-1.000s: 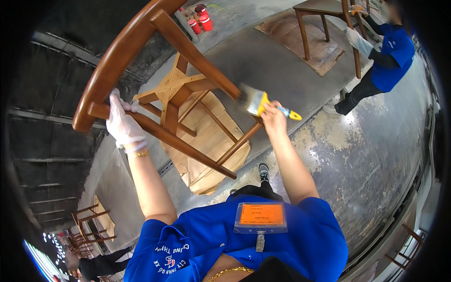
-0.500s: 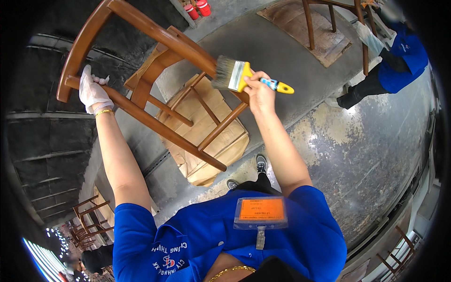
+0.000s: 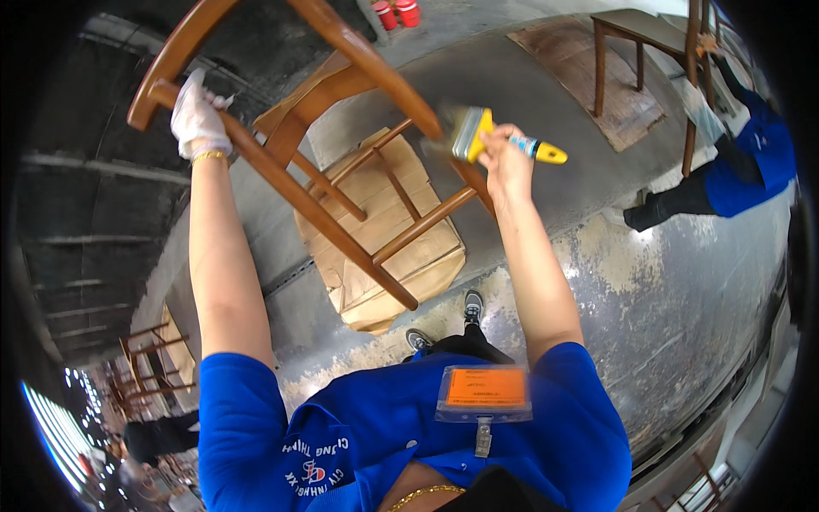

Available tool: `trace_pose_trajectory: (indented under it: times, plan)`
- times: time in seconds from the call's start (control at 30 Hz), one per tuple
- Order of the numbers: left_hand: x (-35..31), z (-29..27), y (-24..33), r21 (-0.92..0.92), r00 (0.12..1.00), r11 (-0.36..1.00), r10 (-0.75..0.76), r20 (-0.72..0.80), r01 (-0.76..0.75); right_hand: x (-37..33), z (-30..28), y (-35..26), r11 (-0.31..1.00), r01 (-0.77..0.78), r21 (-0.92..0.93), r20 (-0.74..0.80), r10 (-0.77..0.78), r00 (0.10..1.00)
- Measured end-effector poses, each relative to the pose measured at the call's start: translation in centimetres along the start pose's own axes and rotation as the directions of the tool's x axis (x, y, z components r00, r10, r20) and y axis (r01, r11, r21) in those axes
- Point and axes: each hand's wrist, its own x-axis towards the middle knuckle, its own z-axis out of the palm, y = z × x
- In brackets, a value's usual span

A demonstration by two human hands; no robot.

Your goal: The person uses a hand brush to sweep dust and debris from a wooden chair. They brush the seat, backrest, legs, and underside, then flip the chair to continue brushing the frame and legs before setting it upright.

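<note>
A brown wooden chair frame is held up tilted in front of me, its legs and rungs over a sheet of brown cardboard. My left hand, in a thin white glove, is closed around the chair's long post near its upper left end. Bare and closed, my right hand grips a wide paintbrush with a yellow handle. The brush's dark bristles are smeared by motion beside the chair's right-hand post; whether they touch the wood I cannot tell.
Cardboard lies under the chair on a grey surface. At the right, a co-worker in blue handles another chair near a second cardboard sheet. Red buckets stand at the back. More chairs are at far left.
The brush has moved a little right in view, its bristles now blurred. The chair appears higher and further right in view, with my left hand still on it. The whole view has shifted too.
</note>
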Motion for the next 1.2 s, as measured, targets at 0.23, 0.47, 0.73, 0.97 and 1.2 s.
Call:
trace_pose_trajectory:
  times: [0.23,0.47,0.73,0.97,1.2]
  plan:
    - [-0.1,-1.2,-0.3,-0.048,0.999,0.999,0.025,0.031,-0.023,-5.6,-13.3,-0.2,0.984,-0.161,0.073,-0.266,0.175,0.948]
    - [-0.9,-1.9,0.6,0.003,0.993,0.996,0.084,0.080,-0.085,-9.1,-11.0,2.4,0.924,0.062,-0.378,-0.484,-0.254,0.838]
    - [1.2,-3.2,1.8,0.028,0.946,0.988,-0.150,0.288,0.149,-8.5,23.7,1.3,0.350,0.917,-0.193,0.973,-0.053,0.225]
    - [0.3,-3.9,1.9,0.048,0.939,0.994,-0.104,0.327,0.093,-17.6,10.1,11.9,-0.041,0.997,0.069,0.870,0.491,-0.040]
    - [-0.9,-4.2,2.4,0.081,0.956,0.994,-0.087,0.279,0.067,-28.4,-2.2,14.6,0.096,0.943,-0.318,0.468,0.881,0.068]
